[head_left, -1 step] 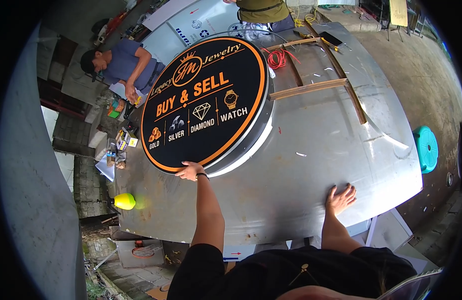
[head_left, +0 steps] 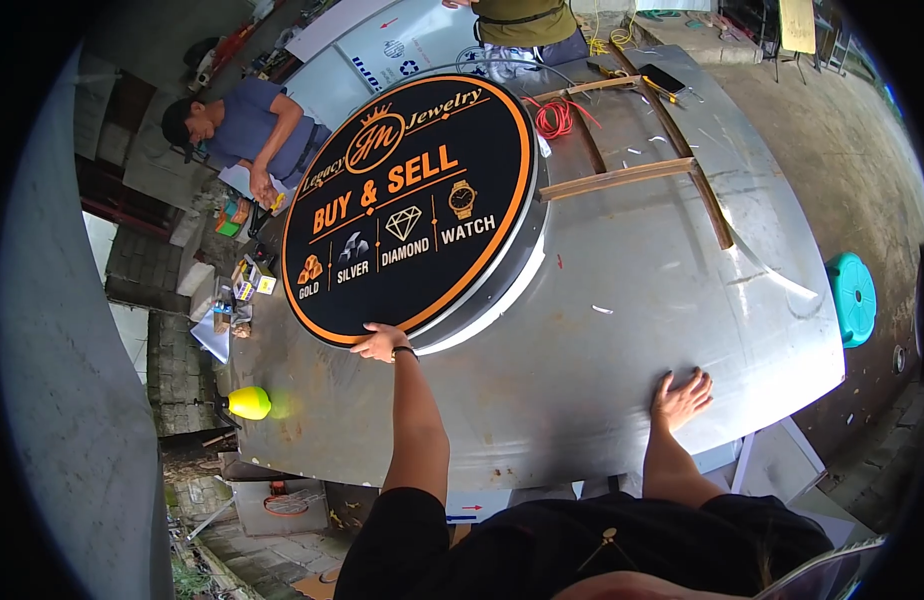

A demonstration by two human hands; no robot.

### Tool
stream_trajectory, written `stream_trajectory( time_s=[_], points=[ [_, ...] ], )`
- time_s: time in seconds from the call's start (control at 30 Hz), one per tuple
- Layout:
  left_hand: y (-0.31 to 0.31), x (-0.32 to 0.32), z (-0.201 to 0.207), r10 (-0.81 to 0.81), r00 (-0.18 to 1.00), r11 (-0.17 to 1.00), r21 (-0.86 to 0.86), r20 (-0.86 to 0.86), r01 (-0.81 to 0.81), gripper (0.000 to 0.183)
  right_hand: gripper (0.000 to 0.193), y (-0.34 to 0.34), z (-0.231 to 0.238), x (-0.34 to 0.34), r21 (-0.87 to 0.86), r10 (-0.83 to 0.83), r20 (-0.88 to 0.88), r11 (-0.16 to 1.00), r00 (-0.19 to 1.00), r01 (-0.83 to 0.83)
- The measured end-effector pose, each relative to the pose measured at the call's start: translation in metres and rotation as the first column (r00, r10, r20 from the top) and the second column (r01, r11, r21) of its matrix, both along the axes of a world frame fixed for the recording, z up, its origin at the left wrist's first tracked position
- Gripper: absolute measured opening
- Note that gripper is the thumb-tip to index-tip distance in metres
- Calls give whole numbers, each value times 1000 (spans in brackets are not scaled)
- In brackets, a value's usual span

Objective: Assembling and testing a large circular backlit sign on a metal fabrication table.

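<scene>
A large round sign (head_left: 387, 262), black with an orange rim, gold lettering and small pictures, sits tilted on the metal-topped table (head_left: 542, 385). Its thick pale side shows at the lower right. My left hand (head_left: 386, 342) grips the lower edge of the sign, fingers over the rim; the part of the hand behind the edge is hidden. A dark band circles that wrist. Further right, my right hand (head_left: 681, 399) lies flat on the tabletop near its front edge, fingers spread, holding nothing.
A metal frame (head_left: 622, 178) lies behind the sign, with red cable (head_left: 555, 118) and a dark phone-like slab (head_left: 664, 78) near it. Small boxes (head_left: 252, 280) and a yellow-green bulb-shaped thing (head_left: 249, 403) are at left. Two people stand beyond the table. A teal stool (head_left: 850, 299) stands right.
</scene>
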State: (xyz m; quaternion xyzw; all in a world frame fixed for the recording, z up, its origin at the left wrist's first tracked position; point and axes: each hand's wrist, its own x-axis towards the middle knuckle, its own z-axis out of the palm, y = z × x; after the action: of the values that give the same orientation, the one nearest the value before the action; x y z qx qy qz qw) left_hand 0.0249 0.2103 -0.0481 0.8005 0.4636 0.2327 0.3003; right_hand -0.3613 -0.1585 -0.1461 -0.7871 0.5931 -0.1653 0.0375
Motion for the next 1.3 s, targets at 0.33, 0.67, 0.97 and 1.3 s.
stream_trajectory(
  time_s=[0.33, 0.67, 0.97, 1.3],
  points=[
    [4, -1, 1, 18, 1000, 1000, 12, 3, -18, 80, 64, 1, -1, 0, 0, 7, -4, 1000, 1000, -7],
    [-4, -6, 9, -12, 1000, 1000, -18, 21, 12, 79, 66, 0, -9, -1, -37, 7, -33, 999, 999, -8],
    [0, -7, 10, -18, 1000, 1000, -23, 16, 18, 77, 65, 2, -7, 0, -39, 11, -44, 999, 999, -13],
    [5, -5, 4, -15, 1000, 1000, 17, 21, 15, 78, 64, 2, -8, 0, -89, 15, -51, 996, 999, -19]
  ],
)
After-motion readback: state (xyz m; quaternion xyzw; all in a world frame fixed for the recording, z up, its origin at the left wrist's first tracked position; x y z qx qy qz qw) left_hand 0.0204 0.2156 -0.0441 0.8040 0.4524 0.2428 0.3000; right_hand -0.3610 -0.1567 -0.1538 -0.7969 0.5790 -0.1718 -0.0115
